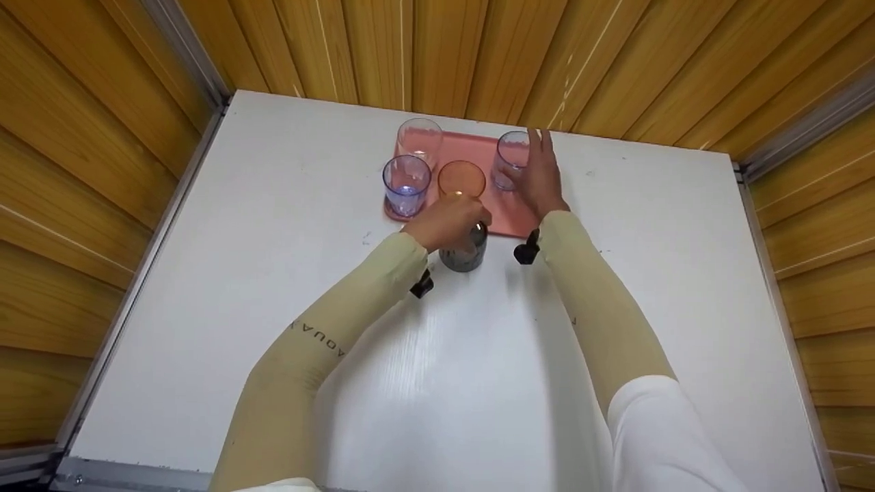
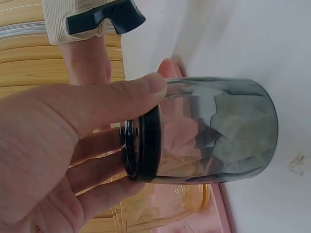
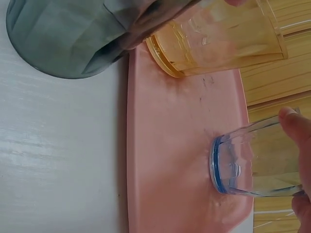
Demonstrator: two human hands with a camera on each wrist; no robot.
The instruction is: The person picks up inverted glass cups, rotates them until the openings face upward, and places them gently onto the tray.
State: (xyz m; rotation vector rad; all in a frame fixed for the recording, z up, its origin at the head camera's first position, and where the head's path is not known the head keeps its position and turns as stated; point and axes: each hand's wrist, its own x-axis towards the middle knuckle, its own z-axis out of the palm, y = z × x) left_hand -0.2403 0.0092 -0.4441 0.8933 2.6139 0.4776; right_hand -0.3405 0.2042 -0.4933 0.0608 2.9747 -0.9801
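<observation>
My left hand (image 1: 448, 222) grips a smoky grey tumbler (image 2: 243, 131) in front of the tray's near edge. The tumbler is upside down, its thick dark base up in the fingers and its mouth toward the tabletop. At the back right of the pink tray (image 3: 170, 145), my right hand (image 1: 543, 178) holds a pale blue tumbler (image 3: 267, 160) near its rim, thumb on one side and fingers on the other. This one stands upright, blue base down on the tray. Between the hands, an orange tumbler (image 1: 462, 176) stands upright on the tray.
On the tray's left side stand a blue-violet tumbler (image 1: 406, 198) in front and a clear tumbler (image 1: 420, 140) behind it. The white table (image 1: 225, 239) is bordered by wood-patterned walls (image 1: 437, 55) at the back and both sides.
</observation>
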